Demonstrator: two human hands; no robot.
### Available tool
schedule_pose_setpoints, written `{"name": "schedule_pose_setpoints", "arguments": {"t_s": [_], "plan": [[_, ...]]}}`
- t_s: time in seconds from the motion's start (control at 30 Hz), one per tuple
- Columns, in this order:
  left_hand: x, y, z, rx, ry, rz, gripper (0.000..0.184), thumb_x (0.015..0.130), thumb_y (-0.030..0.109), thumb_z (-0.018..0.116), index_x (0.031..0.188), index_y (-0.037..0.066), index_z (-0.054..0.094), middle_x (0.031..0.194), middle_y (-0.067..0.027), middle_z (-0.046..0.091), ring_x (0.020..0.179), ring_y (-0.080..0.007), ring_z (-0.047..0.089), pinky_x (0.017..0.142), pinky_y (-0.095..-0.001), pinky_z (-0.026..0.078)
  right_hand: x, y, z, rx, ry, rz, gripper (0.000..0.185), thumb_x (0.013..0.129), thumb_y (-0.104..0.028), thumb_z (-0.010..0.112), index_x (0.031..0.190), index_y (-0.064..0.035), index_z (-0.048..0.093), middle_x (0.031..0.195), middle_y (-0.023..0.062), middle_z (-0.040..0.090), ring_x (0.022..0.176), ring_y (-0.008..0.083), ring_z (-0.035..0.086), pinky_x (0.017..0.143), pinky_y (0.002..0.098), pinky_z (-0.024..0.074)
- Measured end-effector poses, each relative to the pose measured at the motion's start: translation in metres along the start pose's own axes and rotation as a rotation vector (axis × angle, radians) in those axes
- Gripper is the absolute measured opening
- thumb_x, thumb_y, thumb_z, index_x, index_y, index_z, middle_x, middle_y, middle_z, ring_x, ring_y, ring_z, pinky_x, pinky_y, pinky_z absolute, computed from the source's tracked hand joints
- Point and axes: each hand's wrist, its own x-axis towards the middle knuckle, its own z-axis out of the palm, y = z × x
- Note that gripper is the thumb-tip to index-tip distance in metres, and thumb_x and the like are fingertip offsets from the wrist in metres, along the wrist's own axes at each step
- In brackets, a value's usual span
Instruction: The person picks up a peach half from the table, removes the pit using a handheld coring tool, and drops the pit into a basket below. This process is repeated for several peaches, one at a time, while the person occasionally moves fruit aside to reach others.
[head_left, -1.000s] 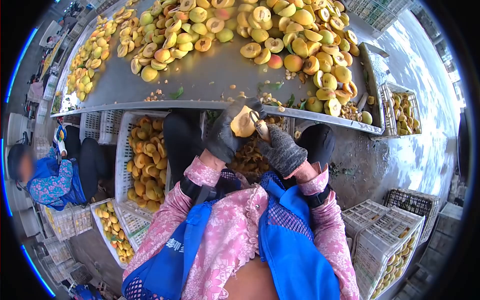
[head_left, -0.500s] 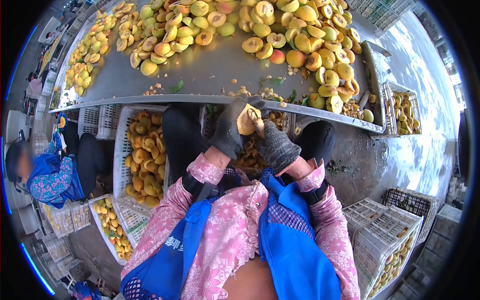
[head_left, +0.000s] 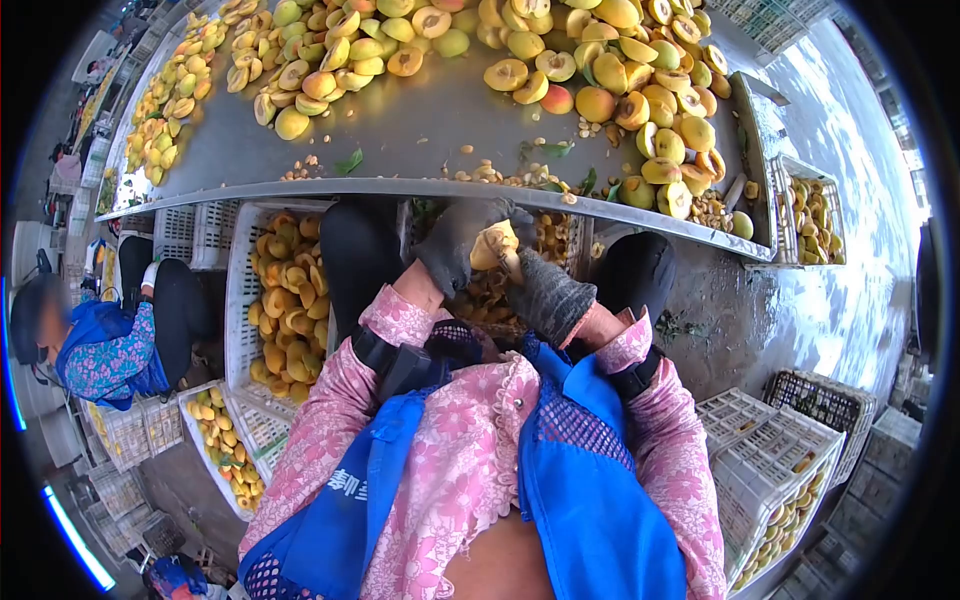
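Note:
My left hand, in a dark glove, is closed around a yellow peach half just below the table's near edge. My right hand, in a grey knit glove, is wrapped round the short handle of a small pitting tool. The tool's tip is against the peach half, and I cannot make out its loop clearly. Under my hands, between my knees, lie several cut peach pieces in a crate, partly hidden by my hands.
The metal table carries heaps of halved peaches and loose pits. A crate of peach halves stands left of my leg. Stacked crates are at lower right. Another person sits at the left.
The peach half has turned in my left hand, and the tool's wire loop no longer shows clearly. Both hands stay close together. The person at the left has moved an arm down.

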Motion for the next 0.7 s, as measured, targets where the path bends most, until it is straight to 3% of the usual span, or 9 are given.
{"name": "schedule_pose_setpoints", "arguments": {"t_s": [0.1,0.2,0.3,0.4,0.53,0.63,0.7], "plan": [[-0.006,-0.019,0.034,-1.801,0.039,-0.029,0.029,0.082,0.006,0.049,0.110,-0.003,0.050,0.106,-0.0138,0.057,0.094,-0.0206,0.057,0.085,-0.0309,0.045,-0.002,0.002,0.001,0.176,-0.042,0.098,0.032,0.071,-0.013,0.061,0.096,0.0009,0.045,0.075,0.0209,0.055,0.072,0.0366,0.055,0.063,0.0403,0.0439],[-0.008,-0.023,0.035,-1.073,0.133,-0.028,0.031,0.082,0.004,0.046,0.113,-0.004,0.048,0.109,-0.0148,0.056,0.097,-0.0205,0.056,0.088,-0.0302,0.043,-0.002,-0.002,-0.012,0.311,-0.038,0.179,0.032,0.071,-0.014,0.061,0.095,0.0011,0.046,0.075,0.0205,0.055,0.072,0.0357,0.056,0.063,0.0399,0.0439],[-0.014,-0.007,0.030,-0.645,0.386,-0.128,0.032,0.081,0.005,0.048,0.112,-0.003,0.050,0.110,-0.0138,0.056,0.098,-0.0210,0.055,0.089,-0.0309,0.042,0.000,-0.011,-0.024,0.263,-0.021,0.138,0.032,0.071,-0.015,0.062,0.094,0.0015,0.046,0.076,0.0207,0.055,0.073,0.0355,0.056,0.063,0.0395,0.0439],[-0.017,-0.009,0.045,-0.424,0.606,-0.089,0.032,0.079,0.006,0.050,0.110,-0.002,0.052,0.108,-0.0139,0.057,0.098,-0.0216,0.055,0.088,-0.0315,0.041,0.003,-0.015,-0.019,0.277,-0.056,0.231,0.032,0.071,-0.015,0.061,0.094,0.0021,0.047,0.076,0.0209,0.055,0.074,0.0357,0.056,0.064,0.0394,0.0439],[-0.021,-0.020,0.051,-0.316,0.519,-0.079,0.030,0.078,0.007,0.052,0.106,0.000,0.055,0.102,-0.0138,0.060,0.096,-0.0223,0.057,0.088,-0.0327,0.042,0.006,-0.009,-0.005,0.226,-0.160,0.281,0.032,0.072,-0.015,0.061,0.095,0.0029,0.048,0.076,0.0198,0.055,0.075,0.0335,0.056,0.065,0.0387,0.0440],[-0.021,-0.027,0.052,-0.295,0.433,-0.058,0.028,0.078,0.007,0.052,0.105,-0.001,0.056,0.098,-0.0134,0.061,0.092,-0.0219,0.058,0.086,-0.0320,0.043,0.003,-0.003,0.002,0.422,-0.148,0.264,0.030,0.073,-0.016,0.060,0.095,0.0027,0.049,0.077,0.0184,0.056,0.074,0.0306,0.056,0.065,0.0379,0.0439],[-0.023,-0.028,0.049,-0.327,0.377,-0.030,0.027,0.078,0.007,0.052,0.103,-0.001,0.056,0.097,-0.0125,0.062,0.090,-0.0210,0.059,0.084,-0.0313,0.045,0.003,0.001,0.003,0.275,-0.176,0.098,0.030,0.073,-0.017,0.060,0.095,0.0026,0.050,0.077,0.0176,0.057,0.073,0.0290,0.056,0.065,0.0375,0.0439]]}}
